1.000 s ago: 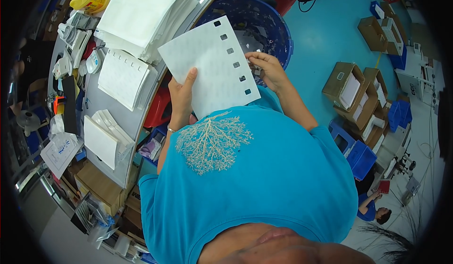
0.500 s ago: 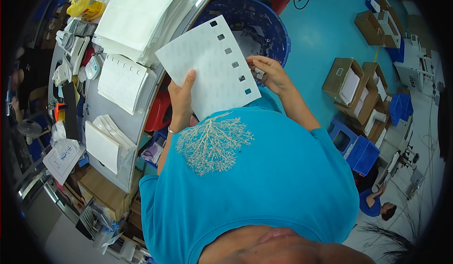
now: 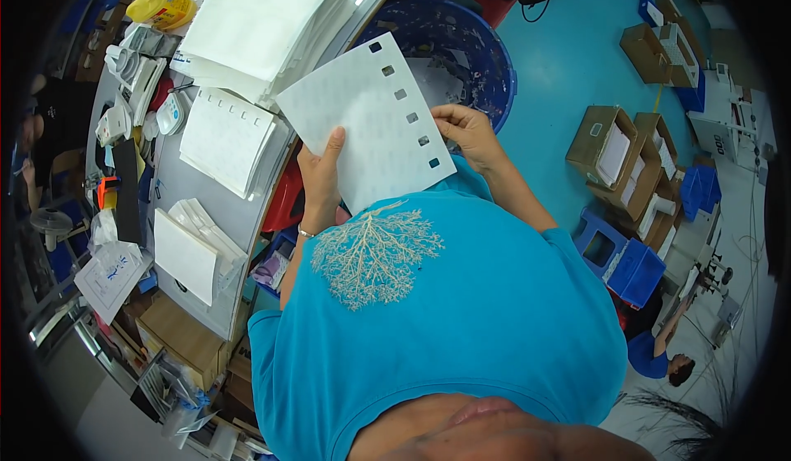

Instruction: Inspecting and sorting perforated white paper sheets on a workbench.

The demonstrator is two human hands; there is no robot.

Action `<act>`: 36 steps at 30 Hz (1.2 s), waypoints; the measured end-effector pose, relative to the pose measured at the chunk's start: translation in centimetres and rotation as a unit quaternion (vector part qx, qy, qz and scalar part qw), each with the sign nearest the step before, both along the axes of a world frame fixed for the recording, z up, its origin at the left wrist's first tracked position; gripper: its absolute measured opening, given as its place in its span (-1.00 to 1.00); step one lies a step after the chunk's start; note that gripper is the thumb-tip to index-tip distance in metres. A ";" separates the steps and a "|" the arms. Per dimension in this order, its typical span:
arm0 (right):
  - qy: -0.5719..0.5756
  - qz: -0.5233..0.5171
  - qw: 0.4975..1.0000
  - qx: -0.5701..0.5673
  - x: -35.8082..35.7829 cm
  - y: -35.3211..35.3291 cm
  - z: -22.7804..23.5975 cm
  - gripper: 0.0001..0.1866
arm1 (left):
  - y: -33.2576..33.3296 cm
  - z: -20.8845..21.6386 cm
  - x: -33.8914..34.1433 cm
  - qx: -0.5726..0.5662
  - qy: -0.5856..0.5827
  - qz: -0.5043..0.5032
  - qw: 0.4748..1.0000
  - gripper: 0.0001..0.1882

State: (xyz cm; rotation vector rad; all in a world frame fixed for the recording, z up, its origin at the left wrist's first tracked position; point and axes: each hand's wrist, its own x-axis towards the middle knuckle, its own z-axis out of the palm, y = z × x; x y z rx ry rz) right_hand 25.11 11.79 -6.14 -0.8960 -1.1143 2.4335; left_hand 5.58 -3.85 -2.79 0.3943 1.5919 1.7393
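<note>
My left hand (image 3: 320,171) is gripping a white rectangular paper sheet (image 3: 375,127), six square holes (image 3: 412,118) showing clear; right hand (image 3: 476,138): grip indeterminable.

Findings: obscured and cut-off items

Centre of frame: the fingers of the left hand (image 3: 321,168) are largely hidden behind the white sheet (image 3: 371,115), whose faint marks are illegible. Whether the right hand's (image 3: 474,138) fingertips pinch anything cannot be determined. Upper centre: the sheet conceals part of the blue bin (image 3: 486,45); contents indistinct. Upper left: the top edge cuts off the paper stack (image 3: 255,24). Lower right: the co-worker's (image 3: 648,357) hands are too small to assess.
</note>
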 end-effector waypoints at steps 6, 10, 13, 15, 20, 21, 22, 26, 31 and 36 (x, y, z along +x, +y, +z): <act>-0.054 0.011 0.990 0.129 -2.8 -0.3 2.6 -0.73 | -1.6 -1.1 -2.6 0.031 -0.041 0.009 0.999 -0.40; -0.014 0.061 0.998 0.002 -3.2 -1.3 3.4 -0.67 | -2.6 -1.3 -2.7 0.017 -0.032 0.014 0.999 -0.38; 0.017 0.053 0.998 0.013 -3.0 -1.7 2.6 -0.68 | -2.8 -0.6 -2.1 0.016 -0.037 0.016 0.999 -0.38; 0.010 0.062 0.995 0.072 -2.9 -1.7 2.3 -0.67 | -2.9 -0.3 -2.1 0.012 -0.033 0.017 0.999 -0.39; 0.010 0.070 0.996 0.062 -3.3 -1.8 2.5 -0.68 | -3.2 -0.8 -2.6 0.005 -0.033 0.013 0.999 -0.39; 0.022 0.068 0.996 0.062 -3.3 -1.9 2.3 -0.70 | -3.4 -0.8 -2.6 0.001 -0.028 0.013 1.000 -0.39; 0.022 0.069 0.996 0.061 -3.4 -1.9 2.2 -0.70 | -3.5 -1.0 -2.6 0.000 -0.028 0.014 1.000 -0.39; -0.153 0.065 0.901 0.401 -3.7 -1.3 1.6 -0.75 | -4.0 -1.0 -3.1 0.031 -0.029 0.028 0.999 -0.42; -0.206 -0.019 0.725 0.657 -3.0 0.6 -0.9 -0.78 | -4.1 -2.2 -5.7 0.316 -0.412 0.027 0.854 -0.57; -0.226 -0.064 0.736 0.636 -3.4 2.0 -1.1 -0.80 | -3.9 -1.7 -7.2 0.531 -0.617 -0.024 0.581 -0.74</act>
